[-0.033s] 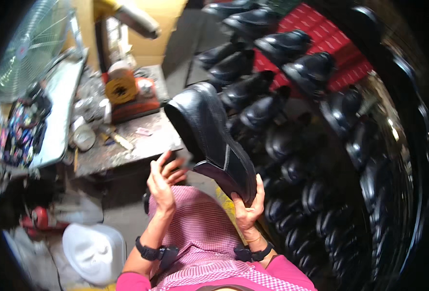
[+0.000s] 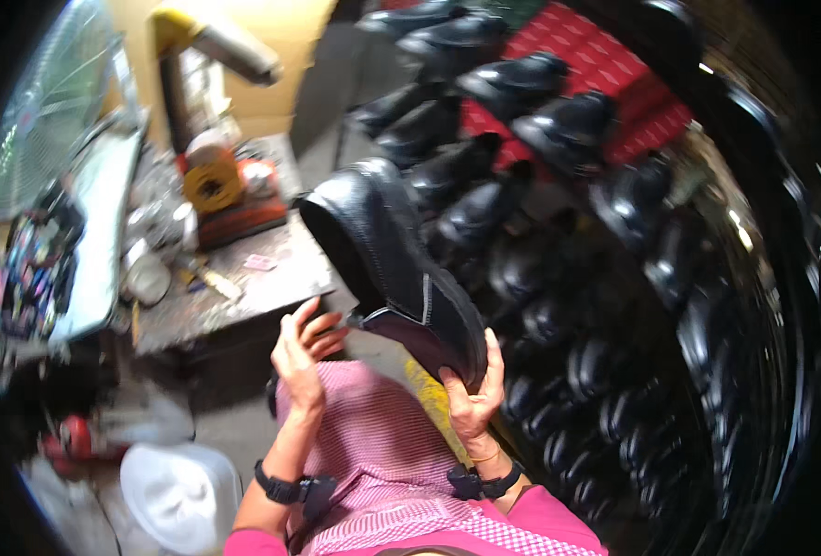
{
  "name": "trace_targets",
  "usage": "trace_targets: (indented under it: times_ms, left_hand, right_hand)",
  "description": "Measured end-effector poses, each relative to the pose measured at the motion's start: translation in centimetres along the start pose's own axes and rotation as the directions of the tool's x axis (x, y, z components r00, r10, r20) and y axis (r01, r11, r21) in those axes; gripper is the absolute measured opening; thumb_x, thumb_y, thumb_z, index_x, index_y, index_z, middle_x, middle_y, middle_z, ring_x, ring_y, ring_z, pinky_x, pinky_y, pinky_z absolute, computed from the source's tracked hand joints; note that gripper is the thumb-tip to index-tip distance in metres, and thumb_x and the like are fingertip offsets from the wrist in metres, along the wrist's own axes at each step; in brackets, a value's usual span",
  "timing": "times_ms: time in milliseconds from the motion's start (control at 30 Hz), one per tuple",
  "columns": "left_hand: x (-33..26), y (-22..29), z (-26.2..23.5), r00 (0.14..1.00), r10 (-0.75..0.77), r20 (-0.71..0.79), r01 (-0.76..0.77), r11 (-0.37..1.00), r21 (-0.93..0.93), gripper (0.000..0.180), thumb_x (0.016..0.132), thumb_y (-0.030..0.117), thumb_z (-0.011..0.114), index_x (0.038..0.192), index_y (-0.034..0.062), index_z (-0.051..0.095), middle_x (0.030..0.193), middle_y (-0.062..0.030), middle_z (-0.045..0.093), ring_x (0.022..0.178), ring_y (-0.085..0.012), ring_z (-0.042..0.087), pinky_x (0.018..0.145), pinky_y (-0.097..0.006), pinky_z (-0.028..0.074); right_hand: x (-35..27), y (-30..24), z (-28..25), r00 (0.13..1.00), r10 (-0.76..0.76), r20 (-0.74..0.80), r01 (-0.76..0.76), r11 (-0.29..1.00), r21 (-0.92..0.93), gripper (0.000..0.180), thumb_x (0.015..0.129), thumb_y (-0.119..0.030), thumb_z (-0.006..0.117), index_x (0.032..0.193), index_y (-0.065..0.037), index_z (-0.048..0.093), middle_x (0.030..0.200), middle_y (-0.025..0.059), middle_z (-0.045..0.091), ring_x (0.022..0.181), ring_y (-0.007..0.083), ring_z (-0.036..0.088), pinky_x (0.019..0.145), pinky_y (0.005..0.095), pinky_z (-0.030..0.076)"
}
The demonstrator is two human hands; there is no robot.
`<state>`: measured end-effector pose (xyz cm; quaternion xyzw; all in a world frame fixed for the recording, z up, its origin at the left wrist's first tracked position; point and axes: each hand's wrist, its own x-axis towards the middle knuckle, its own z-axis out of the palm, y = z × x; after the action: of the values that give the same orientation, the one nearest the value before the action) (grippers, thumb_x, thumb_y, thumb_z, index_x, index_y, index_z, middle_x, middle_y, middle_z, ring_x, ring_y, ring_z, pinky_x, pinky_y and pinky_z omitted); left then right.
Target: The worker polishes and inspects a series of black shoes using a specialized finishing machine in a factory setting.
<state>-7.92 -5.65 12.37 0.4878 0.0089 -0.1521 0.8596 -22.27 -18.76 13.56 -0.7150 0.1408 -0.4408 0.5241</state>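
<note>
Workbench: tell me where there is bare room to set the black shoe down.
The workbench has one bare patch at its near right corner, between the pink scrap and the left hand. Its back, by the yellow spool, is crowded. Rows of black shoes fill the right side.

This is a small shoemaking workshop. Rows of finished black shoes [image 2: 521,83] stand on racks to the right, and a cluttered, stained workbench [image 2: 271,283] carries a yellow tape roll [image 2: 211,181], jars and scraps.

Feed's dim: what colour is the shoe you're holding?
Black shoe, seen in the head view.
</note>
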Motion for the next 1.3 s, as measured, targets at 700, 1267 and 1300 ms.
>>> trace_targets:
  times_ms: [700,1267,1300]
  left_hand:
    - [-2.5,-18.1,7.8,0.676,-0.305,0.671,-0.677,0.1,0.729,0.032,0.079,0.029,0.051,0.085,0.002,0.066,0.078,-0.0196,0.063,0.076,-0.0337,0.063,0.069,-0.039,0.049]
    - [-2.9,-20.5,8.1,0.703,-0.268,0.659,-0.671,0.059,0.739,0.029,0.078,0.026,0.051,0.075,-0.001,0.063,0.069,-0.0197,0.061,0.066,-0.0332,0.062,0.061,-0.038,0.047]
    - [-2.9,-20.5,7.4,0.718,-0.207,0.665,-0.666,0.077,0.742,0.03,0.078,0.026,0.051,0.076,-0.0008,0.063,0.07,-0.0198,0.061,0.068,-0.0338,0.062,0.063,-0.039,0.047]
  right_hand:
    - [9.5,-37.6,-47.6,0.348,-0.586,-0.732,0.159,0.806,-0.57,0.045,0.074,-0.021,0.067,0.109,0.002,0.052,0.091,0.0149,0.06,0.066,0.0231,0.063,0.047,0.0351,0.056]
    - [7.5,-39.9,-62.2,0.124,-0.263,-0.957,0.037,0.965,-0.261,0.046,0.065,-0.038,0.073,0.08,0.001,0.053,0.063,0.0134,0.058,0.041,0.0215,0.055,0.036,0.032,0.045]
    - [8.1,-38.8,-61.1,0.088,-0.299,-0.95,0.165,0.945,-0.282,0.033,0.066,-0.025,0.07,0.079,0.001,0.054,0.064,0.0147,0.059,0.045,0.024,0.058,0.039,0.0355,0.049]
